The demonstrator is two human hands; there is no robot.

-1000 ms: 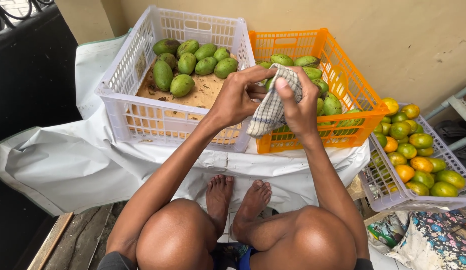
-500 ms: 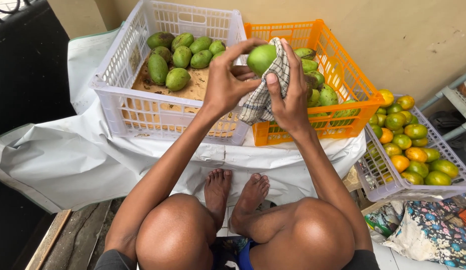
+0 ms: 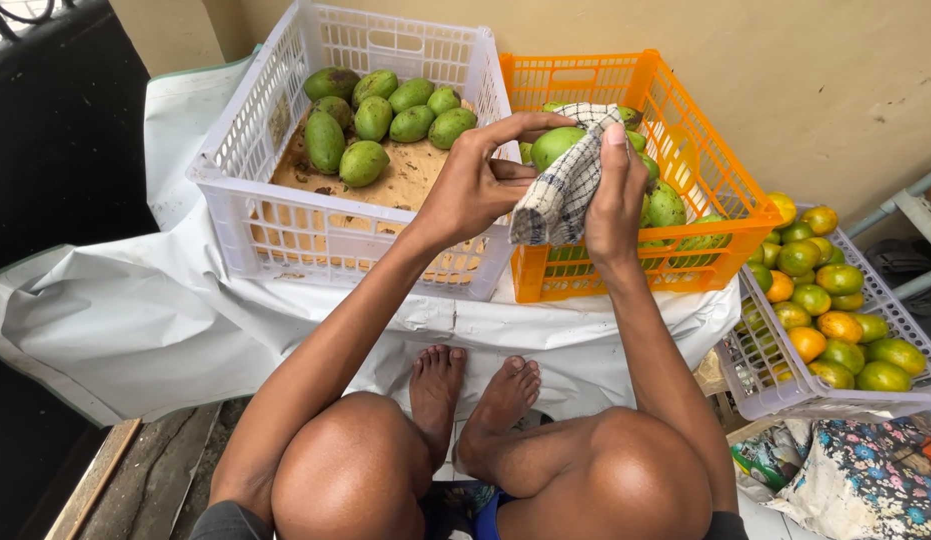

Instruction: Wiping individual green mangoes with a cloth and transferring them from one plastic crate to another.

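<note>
My left hand (image 3: 480,180) grips a green mango (image 3: 555,145) and holds it up between the two front crates. Against the mango my right hand (image 3: 613,195) presses a checked black-and-white cloth (image 3: 563,190), which hangs down over the fruit's right side. Behind the left hand a white crate (image 3: 240,190) has several green mangoes (image 3: 370,120) lying on brown cardboard. The orange crate (image 3: 725,235) behind the right hand contains more green mangoes (image 3: 667,208), partly hidden by my hands.
A pale crate (image 3: 760,385) at the right is full of green and orange citrus fruit (image 3: 835,320). The front crates stand on a white sheet (image 3: 135,320). My knees and bare feet (image 3: 475,400) are below, with flowered fabric (image 3: 855,480) at the lower right. A beige wall stands behind.
Both hands lifted the mango and cloth up out of the orange crate. The green fruit, wrapped a second ago, now shows above the cloth.
</note>
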